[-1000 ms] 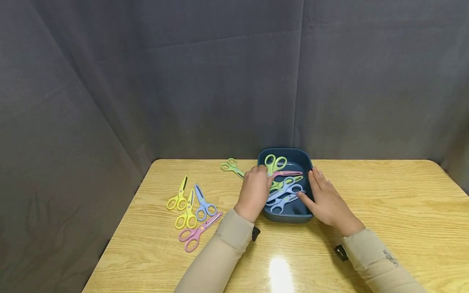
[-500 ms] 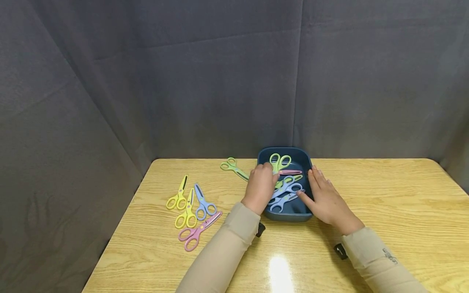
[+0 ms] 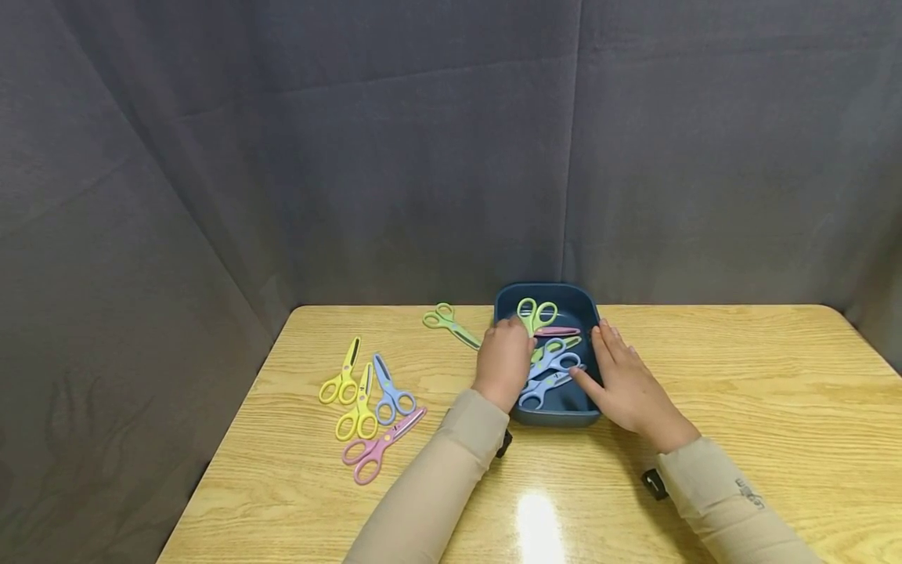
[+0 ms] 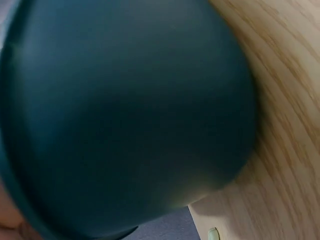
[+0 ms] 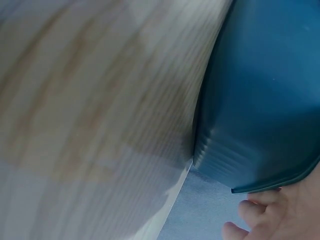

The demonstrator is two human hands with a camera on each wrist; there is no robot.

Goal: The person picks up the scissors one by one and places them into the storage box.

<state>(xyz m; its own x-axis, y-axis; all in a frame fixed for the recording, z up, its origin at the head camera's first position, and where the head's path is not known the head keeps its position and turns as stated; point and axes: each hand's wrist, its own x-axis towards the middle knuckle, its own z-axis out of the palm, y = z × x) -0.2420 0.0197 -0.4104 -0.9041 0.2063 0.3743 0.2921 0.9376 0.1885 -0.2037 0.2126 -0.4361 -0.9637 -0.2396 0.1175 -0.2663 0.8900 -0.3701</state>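
Note:
In the head view, my left hand (image 3: 506,356) reaches over the left side of the dark blue bin (image 3: 550,419). It pinches green scissors (image 3: 537,316), whose handle loops point to the far side; the fingertips and blades are hidden. Inside the bin lie pink scissors (image 3: 560,331), more green scissors (image 3: 572,341) and two pairs of blue scissors (image 3: 553,356). My right hand (image 3: 630,384) rests along the bin's right rim, fingers straight and thumb over the edge. Both wrist views mostly show the bin's outer wall (image 4: 135,110), with some fingers (image 5: 252,212) in the right one.
Left on the wooden table (image 3: 740,376) lie two yellow scissors (image 3: 362,403), blue scissors (image 3: 391,392) and pink scissors (image 3: 384,446). Other green scissors (image 3: 451,323) lie just left of the bin. A grey curtain (image 3: 423,157) hangs behind the table.
My left hand has shifted right, further over the bin. The green scissors moved right with it, then slightly down. The right hand has stayed on the rim.

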